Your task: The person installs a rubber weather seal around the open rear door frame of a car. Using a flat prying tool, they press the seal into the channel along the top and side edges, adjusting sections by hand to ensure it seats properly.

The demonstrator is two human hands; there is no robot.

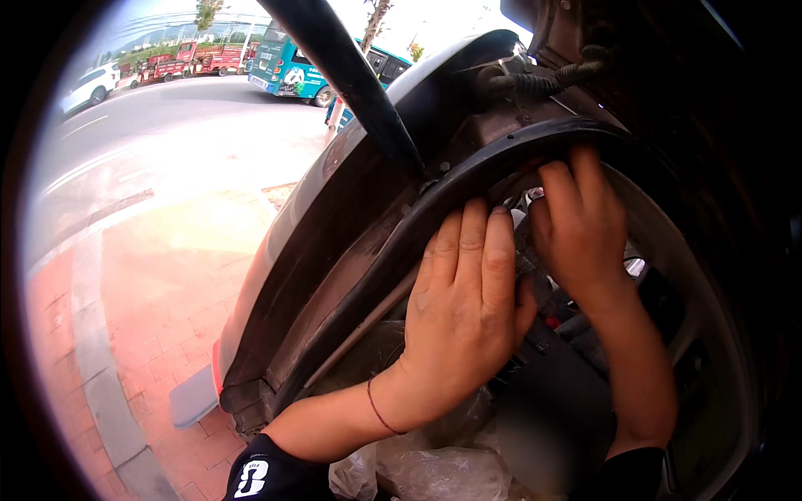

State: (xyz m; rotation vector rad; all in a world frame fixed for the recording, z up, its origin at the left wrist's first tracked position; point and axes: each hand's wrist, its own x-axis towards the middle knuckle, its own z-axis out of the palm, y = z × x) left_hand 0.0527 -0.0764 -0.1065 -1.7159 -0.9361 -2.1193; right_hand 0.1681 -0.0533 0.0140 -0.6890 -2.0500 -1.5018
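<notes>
A black rubber seal (455, 179) curves along the edge of a vehicle's body opening. My left hand (464, 292) lies against the inner side of this edge, its fingers stretched out side by side and their tips at the seal. To its right, my right hand (585, 234) reaches up with bent fingers gripping the seal's inner edge; the tips are partly hidden in shadow. A dark channel of body metal (334, 275) runs outside the seal.
A black strut (351, 92) slants down to the opening's edge. Crumpled clear plastic (443, 472) lies inside, below my hands. Outside are reddish paving (175, 292), a road with a blue-green bus (288, 67), red trucks (209, 58) and a white car (90, 86).
</notes>
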